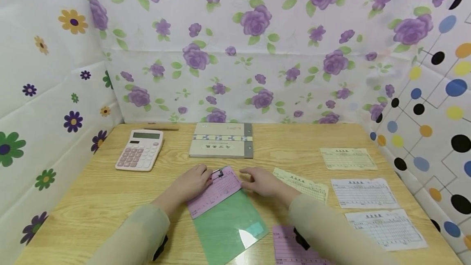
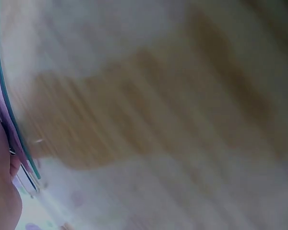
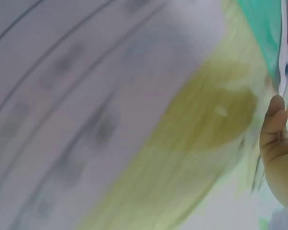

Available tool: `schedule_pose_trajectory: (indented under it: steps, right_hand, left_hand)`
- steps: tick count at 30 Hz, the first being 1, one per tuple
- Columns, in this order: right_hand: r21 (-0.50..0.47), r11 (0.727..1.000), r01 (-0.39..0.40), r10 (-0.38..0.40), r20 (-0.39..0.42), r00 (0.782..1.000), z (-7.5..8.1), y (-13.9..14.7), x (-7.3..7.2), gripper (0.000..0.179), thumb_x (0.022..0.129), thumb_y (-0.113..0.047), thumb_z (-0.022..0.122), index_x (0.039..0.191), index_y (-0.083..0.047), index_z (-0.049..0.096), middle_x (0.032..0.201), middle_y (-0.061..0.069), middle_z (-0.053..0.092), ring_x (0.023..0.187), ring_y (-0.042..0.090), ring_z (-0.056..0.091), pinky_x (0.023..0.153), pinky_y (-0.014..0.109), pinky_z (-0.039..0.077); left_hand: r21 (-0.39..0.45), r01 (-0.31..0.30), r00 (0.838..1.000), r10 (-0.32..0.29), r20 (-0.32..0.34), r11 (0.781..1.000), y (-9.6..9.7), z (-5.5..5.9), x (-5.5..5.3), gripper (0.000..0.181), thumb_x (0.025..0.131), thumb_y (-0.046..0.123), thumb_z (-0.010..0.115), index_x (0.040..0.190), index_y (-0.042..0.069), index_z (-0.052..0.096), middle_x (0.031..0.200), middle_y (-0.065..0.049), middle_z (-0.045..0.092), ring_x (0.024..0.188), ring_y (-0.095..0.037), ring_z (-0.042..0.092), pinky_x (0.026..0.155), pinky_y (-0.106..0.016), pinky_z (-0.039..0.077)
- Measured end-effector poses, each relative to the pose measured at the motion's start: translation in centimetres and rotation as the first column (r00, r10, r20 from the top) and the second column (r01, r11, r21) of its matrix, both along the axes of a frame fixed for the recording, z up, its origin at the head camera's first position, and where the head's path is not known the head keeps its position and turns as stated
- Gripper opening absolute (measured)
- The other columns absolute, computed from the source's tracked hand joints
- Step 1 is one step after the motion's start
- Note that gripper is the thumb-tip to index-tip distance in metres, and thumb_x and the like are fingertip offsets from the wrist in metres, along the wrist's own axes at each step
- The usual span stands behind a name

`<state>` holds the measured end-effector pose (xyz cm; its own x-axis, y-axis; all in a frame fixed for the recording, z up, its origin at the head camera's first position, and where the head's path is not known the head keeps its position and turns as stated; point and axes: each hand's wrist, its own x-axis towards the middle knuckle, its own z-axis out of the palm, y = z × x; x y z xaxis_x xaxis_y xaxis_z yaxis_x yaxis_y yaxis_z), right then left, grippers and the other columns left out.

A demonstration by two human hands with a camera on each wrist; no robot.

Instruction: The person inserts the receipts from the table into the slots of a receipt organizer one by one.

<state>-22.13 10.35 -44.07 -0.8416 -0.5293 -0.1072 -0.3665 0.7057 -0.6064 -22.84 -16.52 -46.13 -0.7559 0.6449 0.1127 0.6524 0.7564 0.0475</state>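
Observation:
A green transparent clipboard (image 1: 232,224) lies at the front middle of the table, turned at an angle. Across its top is a pink printed form (image 1: 217,193), under a small wire clip (image 1: 220,173). My left hand (image 1: 195,181) grips the clipboard's upper left side, thumb on the form close to the clip. On the other side, my right hand (image 1: 260,181) is by the form's right corner, its index finger and thumb apart and loosely bent. The left wrist view shows the clipboard edge-on, with part of the left hand (image 2: 2,167) beside the clip.
Yellow (image 1: 316,189) and pink (image 1: 290,246) forms lie partly under my right forearm. Farther right are another yellow form (image 1: 347,158) and two white ones (image 1: 364,193). A pale booklet (image 1: 220,140) and a pink calculator (image 1: 140,150) sit toward the back.

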Motion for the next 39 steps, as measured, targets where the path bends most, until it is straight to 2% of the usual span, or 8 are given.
schedule_pose_trajectory:
  steps: [1,7,14,21,26,31,39]
  right_hand:
    - [0.008,1.0,0.006,-0.006,0.007,1.0,0.1,0.9,0.0,0.051,0.092,-0.027,0.06,0.137,-0.005,0.046,0.074,-0.001,0.055,0.063,0.012,0.051,0.057,0.03,0.045]
    - [0.058,0.998,0.038,-0.038,-0.003,0.999,0.7,6.9,0.2,0.047,0.093,-0.026,0.059,0.134,-0.005,0.05,0.076,-0.001,0.054,0.063,0.013,0.049,0.056,0.029,0.043]
    - [0.133,0.984,0.119,-0.117,-0.028,0.993,1.2,13.1,2.0,0.051,0.087,-0.03,0.067,0.128,-0.004,0.054,0.093,0.005,0.052,0.075,0.014,0.048,0.061,0.03,0.043]
    - [0.205,0.966,0.159,-0.147,-0.073,0.987,1.1,17.5,3.9,0.055,0.08,-0.038,0.073,0.122,-0.006,0.059,0.092,0.005,0.051,0.075,0.015,0.047,0.062,0.031,0.042]
    - [0.224,0.963,0.148,-0.135,-0.072,0.988,0.6,19.3,4.9,0.06,0.077,-0.044,0.073,0.121,-0.007,0.059,0.088,0.004,0.048,0.07,0.014,0.044,0.06,0.029,0.04]
    - [0.226,0.963,0.145,-0.135,-0.058,0.989,-0.3,19.9,4.9,0.068,0.077,-0.048,0.072,0.13,-0.008,0.053,0.088,0.003,0.046,0.07,0.014,0.042,0.06,0.03,0.039]
    - [0.187,0.972,0.143,-0.133,-0.066,0.989,-1.0,19.4,4.4,0.06,0.081,-0.039,0.071,0.131,-0.01,0.055,0.081,0.0,0.045,0.067,0.014,0.04,0.059,0.028,0.035]
  left_hand:
    - [0.012,-0.006,1.0,0.006,0.006,1.0,0.0,-0.1,0.0,0.03,0.097,0.026,0.051,0.118,0.006,0.057,0.098,-0.005,0.049,0.09,-0.019,0.05,0.082,-0.036,0.046]
    - [0.046,-0.01,1.0,0.009,0.012,0.999,-0.3,-0.5,-0.2,0.033,0.097,0.028,0.051,0.124,0.009,0.056,0.098,-0.002,0.048,0.086,-0.015,0.046,0.079,-0.034,0.045]
    - [0.072,0.031,0.999,-0.029,-0.039,0.997,-0.7,-1.1,-0.3,0.039,0.097,0.027,0.052,0.132,0.01,0.053,0.098,-0.002,0.048,0.085,-0.014,0.045,0.076,-0.032,0.045]
    - [0.1,0.047,0.998,-0.042,-0.051,0.994,-0.8,-1.5,-0.4,0.04,0.096,0.025,0.054,0.134,0.012,0.052,0.097,-0.002,0.048,0.083,-0.014,0.044,0.075,-0.032,0.044]
    - [0.115,0.045,0.998,-0.04,-0.044,0.992,-0.8,-1.5,-0.5,0.042,0.095,0.025,0.055,0.135,0.012,0.052,0.099,-0.005,0.049,0.086,-0.016,0.045,0.077,-0.035,0.044]
    - [0.143,0.022,1.0,-0.019,-0.019,0.99,-0.7,-1.4,-0.4,0.041,0.096,0.025,0.054,0.135,0.014,0.052,0.098,-0.004,0.046,0.085,-0.017,0.043,0.076,-0.035,0.042]
    - [0.156,-0.019,0.999,0.014,0.031,0.988,-0.8,-1.8,-0.4,0.043,0.096,0.027,0.052,0.138,0.017,0.049,0.095,0.0,0.041,0.083,-0.013,0.038,0.072,-0.031,0.039]
